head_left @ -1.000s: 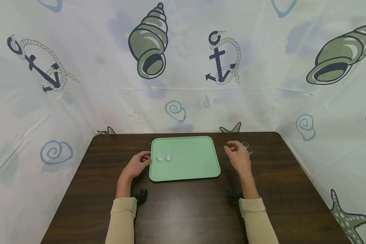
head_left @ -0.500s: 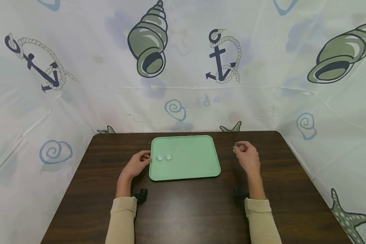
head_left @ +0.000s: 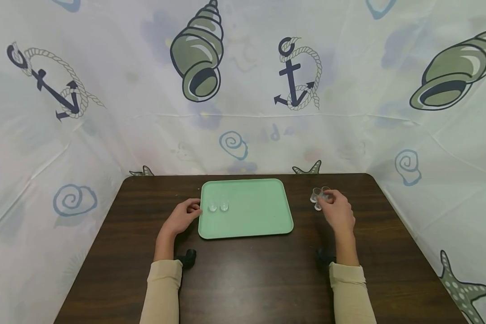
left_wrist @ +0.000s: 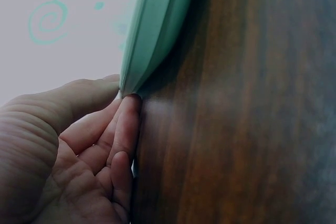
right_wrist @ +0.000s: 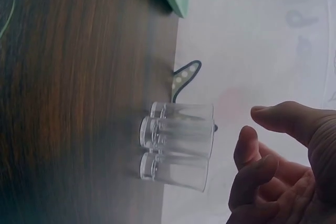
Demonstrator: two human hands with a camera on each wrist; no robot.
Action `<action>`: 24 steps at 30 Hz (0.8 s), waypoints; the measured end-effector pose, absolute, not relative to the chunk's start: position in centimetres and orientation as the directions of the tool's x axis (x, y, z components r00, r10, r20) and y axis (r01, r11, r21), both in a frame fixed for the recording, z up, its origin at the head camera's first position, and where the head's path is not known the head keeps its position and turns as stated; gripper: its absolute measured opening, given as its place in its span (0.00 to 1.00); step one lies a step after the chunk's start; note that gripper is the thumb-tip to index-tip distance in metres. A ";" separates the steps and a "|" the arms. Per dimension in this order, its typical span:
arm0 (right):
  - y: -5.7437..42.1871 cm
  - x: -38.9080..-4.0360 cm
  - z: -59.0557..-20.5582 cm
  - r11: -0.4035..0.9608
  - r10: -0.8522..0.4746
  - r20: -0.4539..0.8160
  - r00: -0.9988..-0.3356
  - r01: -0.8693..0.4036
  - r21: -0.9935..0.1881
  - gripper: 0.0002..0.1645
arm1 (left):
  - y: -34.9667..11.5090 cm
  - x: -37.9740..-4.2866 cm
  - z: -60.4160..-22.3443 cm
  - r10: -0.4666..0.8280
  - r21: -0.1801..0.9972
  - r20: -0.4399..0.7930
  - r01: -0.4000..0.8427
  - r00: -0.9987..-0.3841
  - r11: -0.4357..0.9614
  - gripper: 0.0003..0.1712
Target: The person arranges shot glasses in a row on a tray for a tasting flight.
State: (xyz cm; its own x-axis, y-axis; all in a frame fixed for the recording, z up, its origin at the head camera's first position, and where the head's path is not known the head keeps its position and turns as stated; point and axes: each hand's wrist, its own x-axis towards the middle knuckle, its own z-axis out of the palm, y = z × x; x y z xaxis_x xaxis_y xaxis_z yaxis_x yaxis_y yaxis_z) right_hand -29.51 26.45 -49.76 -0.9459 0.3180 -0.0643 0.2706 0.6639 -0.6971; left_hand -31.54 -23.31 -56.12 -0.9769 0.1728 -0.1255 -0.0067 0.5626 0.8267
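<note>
My left hand [head_left: 185,217] pinches the left rim of a light green tray [head_left: 253,216]. In the left wrist view its thumb lies along the top of the rim, with the fingers low against the side. Two small clear shot glasses [head_left: 224,206] stand side by side on the tray's left part. My right hand [head_left: 338,211] hovers by a tight cluster of clear shot glasses [right_wrist: 181,171] right of the tray. In the right wrist view, its thumb and forefinger are apart just above the rims, holding nothing; the other fingers curl loosely.
The dark wood-grain table [head_left: 247,279] carries the tray near its far edge. A white cloth [head_left: 251,81] printed with shells and anchors hangs behind and on both sides. A dark device [head_left: 187,258] is strapped at the left wrist.
My right hand has moved rightward from near the tray to beside the loose shot glasses, which show more now. The left hand stays at the tray rim.
</note>
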 end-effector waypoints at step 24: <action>26.7 -29.9 -51.1 0.687 0.316 -0.116 -0.941 0.312 -0.656 0.34 | -23.5 -31.7 -56.3 0.178 0.833 -0.122 -0.003 -0.976 0.554 0.29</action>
